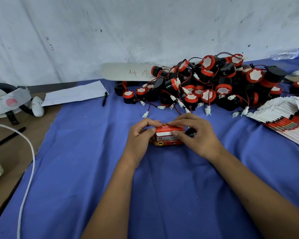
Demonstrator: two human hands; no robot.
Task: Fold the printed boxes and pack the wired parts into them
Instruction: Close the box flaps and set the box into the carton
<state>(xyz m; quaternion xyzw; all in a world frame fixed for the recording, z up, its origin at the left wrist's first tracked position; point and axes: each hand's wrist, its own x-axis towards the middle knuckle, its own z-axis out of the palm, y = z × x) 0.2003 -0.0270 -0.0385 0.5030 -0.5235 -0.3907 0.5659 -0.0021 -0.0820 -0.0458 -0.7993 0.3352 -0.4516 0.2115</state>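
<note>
The left hand [139, 133] and right hand [195, 135] cover both ends of the printed box [169, 137], so its contents cannot be told, and its small lettering is too blurred to read. The stack of flat boxes [283, 121] and the water bottle [289, 54] run off the right edge. Lower parts in the pile of wired parts [209, 83] lie hidden under others.

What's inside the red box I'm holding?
Cannot be seen: the red box is closed up, with fingers of both hands over its top flap. Nothing sticks out.
</note>
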